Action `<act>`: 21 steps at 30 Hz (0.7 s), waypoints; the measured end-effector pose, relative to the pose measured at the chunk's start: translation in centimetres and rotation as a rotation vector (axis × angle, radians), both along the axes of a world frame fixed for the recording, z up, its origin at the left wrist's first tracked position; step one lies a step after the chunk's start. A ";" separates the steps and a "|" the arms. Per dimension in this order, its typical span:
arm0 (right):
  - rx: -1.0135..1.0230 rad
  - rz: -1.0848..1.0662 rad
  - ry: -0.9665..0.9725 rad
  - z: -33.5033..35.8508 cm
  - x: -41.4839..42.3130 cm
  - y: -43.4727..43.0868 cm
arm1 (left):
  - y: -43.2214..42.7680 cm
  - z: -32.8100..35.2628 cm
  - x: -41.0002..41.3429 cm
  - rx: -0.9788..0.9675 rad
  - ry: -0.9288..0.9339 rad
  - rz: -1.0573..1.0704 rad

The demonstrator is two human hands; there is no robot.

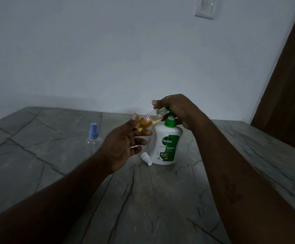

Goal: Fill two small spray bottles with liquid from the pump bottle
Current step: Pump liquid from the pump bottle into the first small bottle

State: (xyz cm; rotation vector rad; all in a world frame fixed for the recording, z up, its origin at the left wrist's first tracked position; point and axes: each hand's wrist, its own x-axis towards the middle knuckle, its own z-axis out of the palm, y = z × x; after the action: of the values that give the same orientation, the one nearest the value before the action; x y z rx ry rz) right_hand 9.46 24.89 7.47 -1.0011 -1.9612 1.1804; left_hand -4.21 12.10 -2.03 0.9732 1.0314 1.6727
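A: What was seen around the pump bottle [166,147], and what stood in the way?

B: A white cap [146,158] was laid on the grey table [143,199], just beside the bottle's base. A second spray bottle [93,136], topped with a blue sprayer, was stood well to the left. A wall switch [205,7] and a brown door [293,94] were seen behind. The pump head was covered by the right hand [176,110], its fingers curled over it.

A: What writing could be read?

B: "Dettol", "ORIGINAL" and "99.99%" were printed on the pump bottle. "1C" was marked on a red-edged sticker on the small bottle [150,120].

A: Where was that one held?

B: It was pinched, tilted, between thumb and fingers of the left hand [125,145], open neck at the pump head, amber liquid inside.

A: And what was hidden?

B: The nozzle was hidden. The finer print could not be read, and the second bottle's clear body was barely made out.
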 end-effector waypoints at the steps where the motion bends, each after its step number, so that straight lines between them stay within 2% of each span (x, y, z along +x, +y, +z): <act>1: 0.015 -0.009 -0.005 0.1 0.0 0.1 | 0.0 0.1 0.0 0.003 -0.002 -0.001; 11: -0.037 -0.006 -0.030 -0.5 -0.2 0.5 | -0.2 0.1 0.0 0.001 -0.008 0.010; 18: 0.076 -0.042 -0.041 0.0 -0.3 0.5 | -0.2 0.3 0.0 0.010 -0.002 0.007; 21: 0.064 -0.035 -0.036 0.2 -0.2 0.2 | -0.2 0.4 0.0 0.008 -0.003 0.009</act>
State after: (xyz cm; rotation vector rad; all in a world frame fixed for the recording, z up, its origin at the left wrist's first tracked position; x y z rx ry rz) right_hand 9.28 25.04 7.65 -1.0254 -1.9888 1.0811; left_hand -4.21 11.90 -1.68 0.9725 1.0287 1.6864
